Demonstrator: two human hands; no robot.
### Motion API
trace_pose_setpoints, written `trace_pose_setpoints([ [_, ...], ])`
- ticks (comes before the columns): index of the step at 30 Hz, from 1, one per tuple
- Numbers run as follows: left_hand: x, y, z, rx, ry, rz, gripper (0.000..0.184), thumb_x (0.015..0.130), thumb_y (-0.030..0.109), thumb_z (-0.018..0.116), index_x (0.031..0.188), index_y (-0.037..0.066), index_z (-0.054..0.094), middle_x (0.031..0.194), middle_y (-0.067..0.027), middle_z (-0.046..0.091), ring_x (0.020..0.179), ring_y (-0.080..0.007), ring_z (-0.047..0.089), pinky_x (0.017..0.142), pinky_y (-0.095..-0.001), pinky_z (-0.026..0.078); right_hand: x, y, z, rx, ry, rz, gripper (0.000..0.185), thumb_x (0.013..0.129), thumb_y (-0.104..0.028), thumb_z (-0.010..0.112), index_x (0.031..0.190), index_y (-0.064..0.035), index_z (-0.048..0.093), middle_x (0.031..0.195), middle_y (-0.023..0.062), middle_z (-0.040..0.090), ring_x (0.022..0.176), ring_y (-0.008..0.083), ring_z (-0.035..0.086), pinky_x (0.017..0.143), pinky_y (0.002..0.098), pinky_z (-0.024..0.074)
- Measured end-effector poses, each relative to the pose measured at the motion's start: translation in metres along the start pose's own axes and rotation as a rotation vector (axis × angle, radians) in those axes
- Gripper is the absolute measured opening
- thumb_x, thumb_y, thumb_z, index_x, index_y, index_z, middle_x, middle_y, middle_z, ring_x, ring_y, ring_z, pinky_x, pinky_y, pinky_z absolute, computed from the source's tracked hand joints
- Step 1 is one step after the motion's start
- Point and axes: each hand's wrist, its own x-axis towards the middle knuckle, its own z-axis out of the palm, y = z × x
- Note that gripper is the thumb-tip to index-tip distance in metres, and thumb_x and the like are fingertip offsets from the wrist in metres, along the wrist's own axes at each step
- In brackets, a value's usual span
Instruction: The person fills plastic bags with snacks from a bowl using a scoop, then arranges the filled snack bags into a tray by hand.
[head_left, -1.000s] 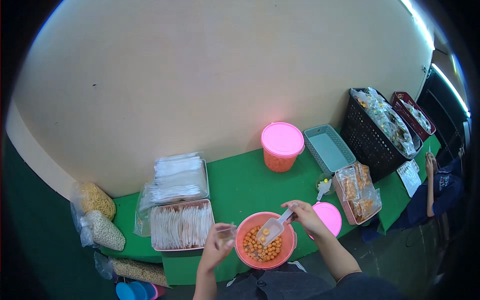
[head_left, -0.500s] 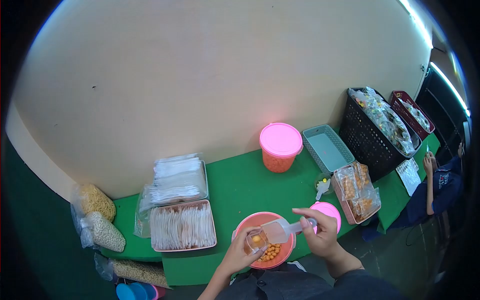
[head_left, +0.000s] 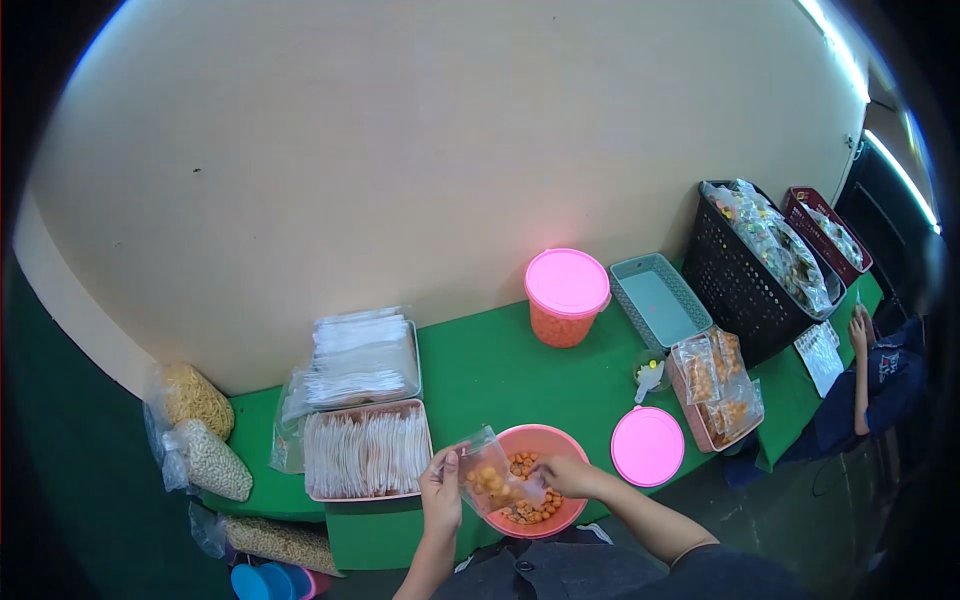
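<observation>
My left hand point(head_left: 442, 490) grips a clear plastic bag point(head_left: 480, 455) by its side; several round orange snacks lie in the bottom of it. My right hand point(head_left: 562, 474) is over the pink bucket point(head_left: 572, 512), its fingers closed on a translucent scoop point(head_left: 535, 490). The scoop is low among the orange snacks point(head_left: 530, 512) in the bucket, and most of it is hidden by the bag and my fingers. The bag hangs tilted over the bucket's left side.
Trays of flat bags point(head_left: 365, 450) stand left. A pink lid point(head_left: 648, 446), a tray of filled bags point(head_left: 725, 385), a lidded tub point(head_left: 566, 300), a teal basket point(head_left: 660, 300) and a black crate point(head_left: 740, 270) stand right. A co-worker point(head_left: 880, 370) is at far right.
My right hand has brought the scoop down from the bag's mouth into the bucket. The bag in my left hand has moved left and up and shows more snacks inside.
</observation>
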Motion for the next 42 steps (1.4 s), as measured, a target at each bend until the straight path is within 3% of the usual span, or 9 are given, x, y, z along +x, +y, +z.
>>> trace_pose_setpoints([
  [3, -0.002, 0.001, -0.001, 0.017, 0.108, 0.010, 0.030, 0.092, 0.024, 0.058, 0.103, -0.003, 0.063, 0.095, -0.0070, 0.065, 0.091, -0.0134, 0.059, 0.083, -0.0265, 0.046, 0.006, 0.014, 0.020, -0.040, -0.137, 0.042, 0.027, 0.090, -0.016, 0.049, 0.109, -0.0001, 0.059, 0.094, 0.0208, 0.064, 0.083, 0.0304, 0.064, 0.071, 0.0413, 0.0489],
  [5, -0.005, 0.008, 0.003, 0.023, 0.144, 0.005, 0.024, 0.089, 0.018, 0.062, 0.101, -0.003, 0.065, 0.094, -0.0068, 0.066, 0.089, -0.0124, 0.059, 0.079, -0.0253, 0.047, -0.002, 0.001, 0.023, -0.670, 0.018, 0.134, 0.032, 0.091, -0.022, 0.050, 0.113, 0.0005, 0.056, 0.109, 0.0168, 0.060, 0.103, 0.0313, 0.056, 0.087, 0.0427, 0.0452],
  [6, -0.005, 0.008, 0.003, 0.024, 0.142, 0.006, 0.024, 0.089, 0.018, 0.062, 0.101, -0.003, 0.065, 0.094, -0.0068, 0.066, 0.089, -0.0124, 0.059, 0.079, -0.0253, 0.047, -0.004, -0.010, 0.020, -0.669, 0.020, 0.133, 0.032, 0.091, -0.022, 0.050, 0.113, 0.0005, 0.056, 0.109, 0.0168, 0.060, 0.103, 0.0313, 0.056, 0.087, 0.0427, 0.0452],
  [8, -0.005, 0.003, 0.001, 0.072, 0.115, 0.053, 0.024, 0.087, 0.017, 0.065, 0.100, -0.004, 0.064, 0.093, -0.0085, 0.065, 0.082, -0.0126, 0.060, 0.076, -0.0262, 0.049, -0.008, -0.037, 0.006, -0.363, 0.472, -0.234, 0.034, 0.092, -0.029, 0.050, 0.110, -0.0016, 0.058, 0.112, 0.0160, 0.059, 0.094, 0.0303, 0.060, 0.080, 0.0406, 0.0468],
  [11, -0.006, -0.007, 0.005, 0.068, 0.040, 0.056, 0.025, 0.086, 0.017, 0.066, 0.101, -0.004, 0.065, 0.096, -0.0093, 0.066, 0.085, -0.0127, 0.061, 0.076, -0.0258, 0.049, -0.020, -0.084, -0.014, 0.016, 0.481, -0.455, 0.033, 0.090, -0.028, 0.056, 0.110, -0.0019, 0.058, 0.108, 0.0133, 0.061, 0.094, 0.0261, 0.060, 0.082, 0.0371, 0.0460],
  [14, -0.014, -0.005, 0.020, 0.033, -0.015, -0.026, 0.026, 0.084, 0.017, 0.068, 0.099, -0.004, 0.065, 0.097, -0.0100, 0.066, 0.087, -0.0131, 0.061, 0.077, -0.0249, 0.048, -0.012, -0.078, 0.001, 0.499, 0.320, -0.432, 0.030, 0.085, -0.023, 0.065, 0.107, -0.0025, 0.061, 0.101, 0.0081, 0.063, 0.093, 0.0182, 0.061, 0.082, 0.0319, 0.0465],
  [23, -0.021, 0.002, 0.022, 0.130, -0.002, -0.012, 0.018, 0.082, 0.010, 0.070, 0.094, -0.003, 0.067, 0.085, -0.0073, 0.068, 0.079, -0.0112, 0.062, 0.075, -0.0241, 0.049, -0.017, -0.085, 0.012, 0.896, 0.308, -0.242, 0.020, 0.085, -0.017, 0.067, 0.099, -0.0019, 0.067, 0.090, 0.0012, 0.065, 0.080, 0.0065, 0.057, 0.069, 0.0223, 0.0443],
  [36, -0.039, -0.005, 0.011, 0.164, -0.013, 0.039, 0.025, 0.089, 0.016, 0.062, 0.096, -0.008, 0.066, 0.088, -0.0106, 0.068, 0.080, -0.0135, 0.062, 0.075, -0.0253, 0.049, -0.031, -0.073, 0.012, 0.766, 0.293, -0.377, 0.022, 0.091, -0.020, 0.059, 0.093, 0.0001, 0.065, 0.083, 0.0005, 0.058, 0.081, 0.0080, 0.054, 0.075, 0.0241, 0.0425],
  [42, -0.038, 0.008, 0.008, 0.169, -0.332, -0.009, 0.035, 0.095, 0.026, 0.051, 0.106, -0.006, 0.062, 0.096, -0.0121, 0.067, 0.089, -0.0177, 0.063, 0.083, -0.0304, 0.048, -0.068, -0.074, -0.002, 0.573, 0.329, -0.380, 0.027, 0.095, -0.022, 0.051, 0.107, -0.0011, 0.063, 0.094, 0.0078, 0.062, 0.090, 0.0181, 0.057, 0.083, 0.0322, 0.0435],
])
